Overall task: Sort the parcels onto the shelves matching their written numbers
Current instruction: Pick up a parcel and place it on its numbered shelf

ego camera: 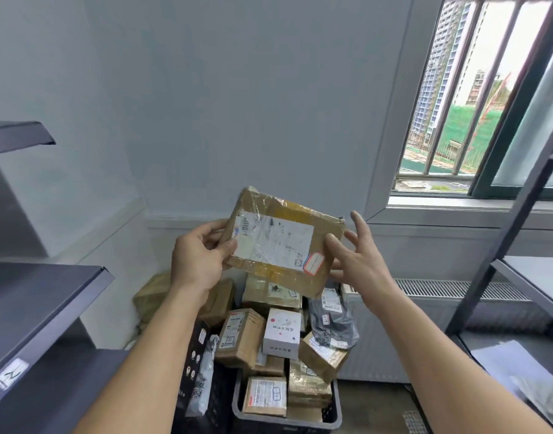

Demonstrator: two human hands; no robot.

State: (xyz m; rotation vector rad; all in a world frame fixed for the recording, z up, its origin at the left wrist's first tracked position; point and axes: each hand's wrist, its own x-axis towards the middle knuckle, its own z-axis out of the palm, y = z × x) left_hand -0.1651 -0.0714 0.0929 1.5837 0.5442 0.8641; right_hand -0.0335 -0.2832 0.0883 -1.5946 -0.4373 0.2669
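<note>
Gripping the left edge of one flat brown cardboard parcel wrapped in clear tape (300, 216), the left hand (196, 261) had its thumb on the front face and its fingers curled behind. The right hand (361, 261) was spread, fingers straight. Its thumb touched the parcel's right edge, and the other fingers stood clear of the cardboard. The parcel was held in the air at chest height, tilted, face toward the camera. It carried one white shipping label (275, 242) and one small red-bordered sticker (313, 263). Any number written on them was too blurred to read.

Directly below the parcel stood one dark plastic crate (284, 425), heaped with goods:
- at least six brown cardboard boxes (240, 336);
- one white square carton with red dots (282, 333);
- one grey plastic mailer bag (331, 324).

One black printed box (194, 355) leaned just beside the crate on its left.

Three dark grey metal shelves (43, 292) were in view on the left. One white handwritten tag (10, 375) was stuck on a front edge. A second grey shelf unit (525, 277) stood on the right, below one barred window (456, 98).
</note>
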